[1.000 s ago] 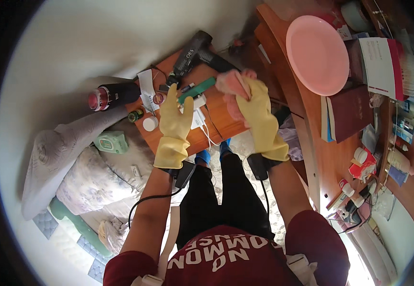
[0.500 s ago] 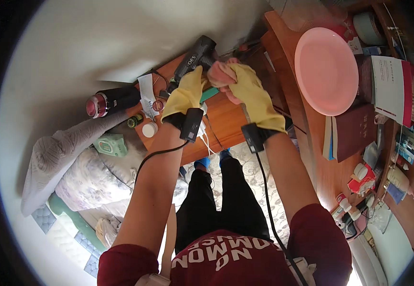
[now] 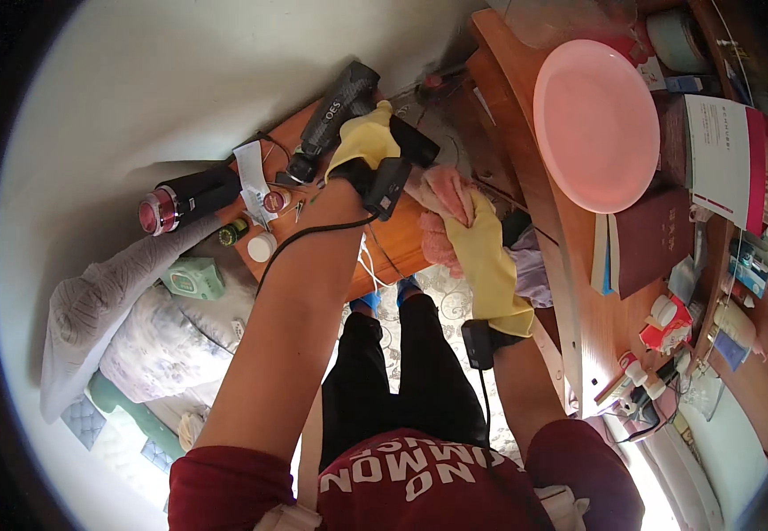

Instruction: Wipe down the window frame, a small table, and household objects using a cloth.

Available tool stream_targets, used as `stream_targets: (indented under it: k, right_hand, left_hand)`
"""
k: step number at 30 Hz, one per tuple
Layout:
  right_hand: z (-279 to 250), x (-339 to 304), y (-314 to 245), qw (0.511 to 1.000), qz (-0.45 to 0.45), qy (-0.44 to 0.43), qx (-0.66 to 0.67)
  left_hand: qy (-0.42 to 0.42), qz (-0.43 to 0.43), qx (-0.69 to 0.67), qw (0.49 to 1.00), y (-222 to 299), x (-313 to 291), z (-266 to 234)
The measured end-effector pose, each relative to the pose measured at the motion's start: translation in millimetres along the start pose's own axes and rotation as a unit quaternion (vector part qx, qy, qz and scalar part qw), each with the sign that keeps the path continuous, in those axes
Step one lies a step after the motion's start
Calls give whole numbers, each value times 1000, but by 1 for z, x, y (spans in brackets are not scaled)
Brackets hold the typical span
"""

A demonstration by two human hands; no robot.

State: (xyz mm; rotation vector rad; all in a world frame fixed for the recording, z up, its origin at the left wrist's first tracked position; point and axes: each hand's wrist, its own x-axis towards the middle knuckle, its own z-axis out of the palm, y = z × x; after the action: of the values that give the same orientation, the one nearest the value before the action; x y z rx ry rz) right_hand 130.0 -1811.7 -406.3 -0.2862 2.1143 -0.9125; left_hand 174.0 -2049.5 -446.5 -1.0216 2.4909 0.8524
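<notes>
My left hand (image 3: 366, 143), in a yellow glove, is over the wooden bedside table (image 3: 394, 243). Its fingers are curled around a dark block-shaped thing (image 3: 416, 142) that sticks out on the right; its kind is not clear. Just left of that glove lies a long black cylindrical thing (image 3: 335, 111) with pale lettering. My right hand (image 3: 483, 252), gloved in yellow too, is lower, by the table's right edge. It grips a bunched pink cloth (image 3: 443, 239) that hangs down at its left side.
Left on the table are a black flask (image 3: 193, 199), a paper slip (image 3: 253, 181), a white-lidded jar (image 3: 262, 247) and a small dark jar (image 3: 233, 232). A bed with a pillow (image 3: 176, 332) is at left. The right-hand desk holds a pink basin (image 3: 596, 124) and books (image 3: 654, 243).
My right hand has pulled back toward me and right with the pink cloth, away from the left hand. My left hand moved slightly up and right, and the dark block now shows beside it.
</notes>
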Motion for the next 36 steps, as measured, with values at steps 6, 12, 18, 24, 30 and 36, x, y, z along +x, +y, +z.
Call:
stream_targets:
  k: [6,12,18,24,30,36]
  right_hand:
    - [-2,-21,59,993,-63,81,66]
    - [-16,-29,27,984,-108,131,44]
    - [-5,15,-95,946,-315,21,-78]
    - [6,59,-9,951,-296,-64,-63]
    - [-6,-2,-44,973,-141,-62,169]
    - [-24,-16,-134,895,-421,-147,29]
  left_hand:
    - [112,36,-58,991,-16,-21,8]
    - [40,-283,-617,734,4,-34,-10]
    - [132,-91,-480,863,-24,-49,36]
    - [200,-27,-629,751,-11,-83,40]
    - [151,149,-479,852,-33,-129,18]
    - [69,72,-519,849,-59,-159,48]
